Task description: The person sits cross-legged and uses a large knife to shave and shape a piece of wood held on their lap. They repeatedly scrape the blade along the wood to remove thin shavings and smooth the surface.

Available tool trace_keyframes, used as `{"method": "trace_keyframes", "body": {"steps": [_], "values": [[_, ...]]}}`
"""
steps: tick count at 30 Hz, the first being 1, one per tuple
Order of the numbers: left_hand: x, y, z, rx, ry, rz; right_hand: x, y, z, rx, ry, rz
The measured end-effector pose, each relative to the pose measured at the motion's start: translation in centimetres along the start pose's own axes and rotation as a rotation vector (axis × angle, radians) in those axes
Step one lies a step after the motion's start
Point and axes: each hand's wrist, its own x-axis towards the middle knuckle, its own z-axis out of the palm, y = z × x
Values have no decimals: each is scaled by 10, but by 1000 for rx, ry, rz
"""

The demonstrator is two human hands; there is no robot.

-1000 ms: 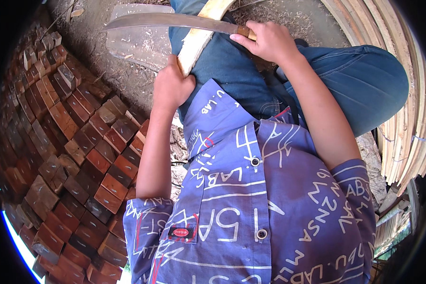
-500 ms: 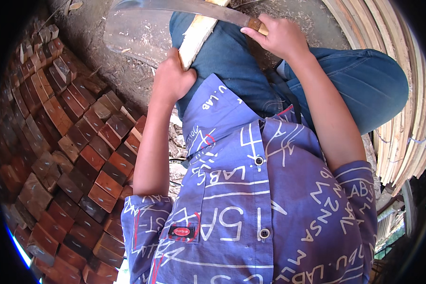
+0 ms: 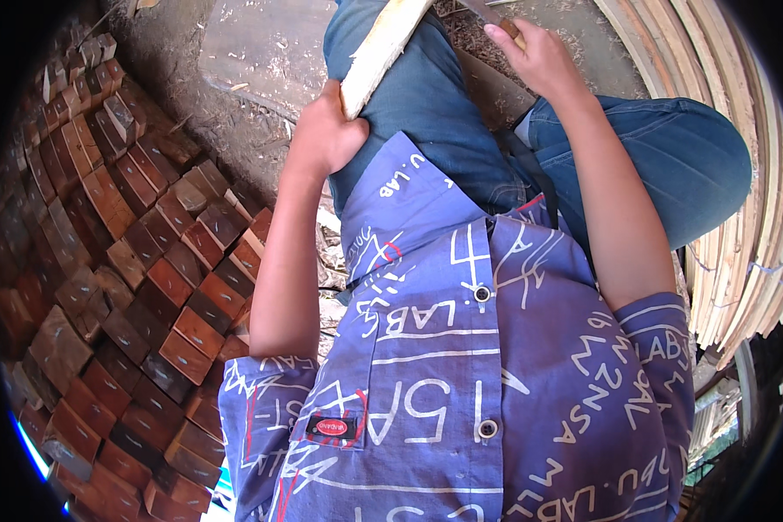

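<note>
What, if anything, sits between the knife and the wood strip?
Nothing visible: a gap separates the wood strip in the left hand from the knife in the right hand, though the knife's tip is out of frame.

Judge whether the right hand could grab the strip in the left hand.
Probably not as is: the right hand is closed around the knife. Apart from that, nothing visible seems to block the way to the strip.

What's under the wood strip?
Jeans show on both sides of the strip; the left hand grips its near end. What lies directly beneath is covered, so contact can't be told.
</note>
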Motion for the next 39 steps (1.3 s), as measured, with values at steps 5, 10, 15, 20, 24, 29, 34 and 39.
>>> {"method": "trace_keyframes", "body": {"steps": [5,10,15,20,24,29,34,39], "values": [[1,-2,3,20,21,30,-3,-7,7,-20,48,-51],[5,-3,3,37,37,61,-12,-46,11,-186,-156,-95],[5,-1,0,76,16,22,-1,-21,16,-227,-39,-214],[5,0,3,77,24,20,-3,-10,13,-304,-39,-167],[1,-4,2,75,40,15,-3,5,-6,-258,-37,-28],[9,1,2,78,18,51,-6,13,-9,-143,31,43],[9,-6,6,50,25,74,-8,-8,10,-37,35,-30],[8,-7,5,38,18,53,-9,-36,15,-146,-62,-116]]}}
